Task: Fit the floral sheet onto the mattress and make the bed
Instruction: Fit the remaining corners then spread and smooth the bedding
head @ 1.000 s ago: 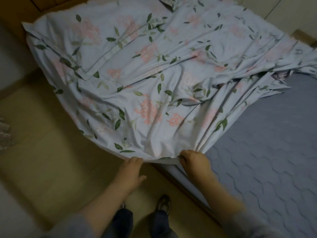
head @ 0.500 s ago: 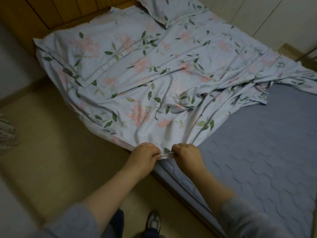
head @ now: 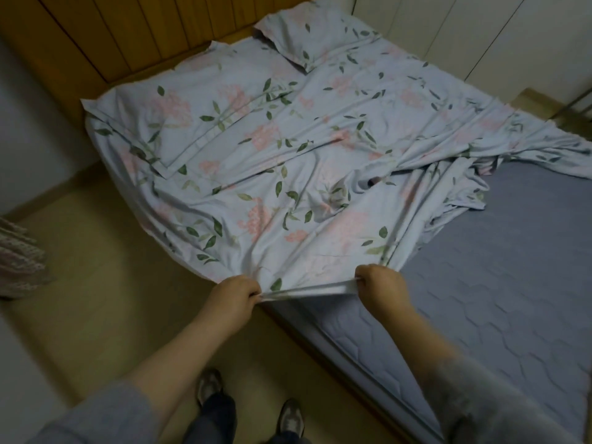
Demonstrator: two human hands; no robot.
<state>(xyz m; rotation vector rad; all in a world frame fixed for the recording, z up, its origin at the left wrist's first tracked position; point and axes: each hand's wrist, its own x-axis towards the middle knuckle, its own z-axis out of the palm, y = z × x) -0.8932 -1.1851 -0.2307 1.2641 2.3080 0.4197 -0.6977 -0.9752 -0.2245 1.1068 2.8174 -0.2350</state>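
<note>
Gripping near hem of floral sheet (head: pixel 288 174), left hand (head: pixel 230 296) and right hand (head: pixel 382 288) both fisted on fabric, hem stretched taut between them. Sheet rumpled over head half of mattress (head: pixel 499 283), bunched folds at middle right; quilted grey foot half bare. Sheet's left edge hangs over bed side toward floor (head: pixel 96 283). Two matching pillows on it: one at left (head: pixel 179 123), one by wooden headboard (head: pixel 128 36) (far corner) (head: pixel 307 36). Shoes (head: pixel 209 387) stand just beside bed edge. Pale knitted cloth (head: pixel 16 261) lies on floor at far left, well apart. Grey sleeves (head: pixel 105 415) pushed up forearms.
</note>
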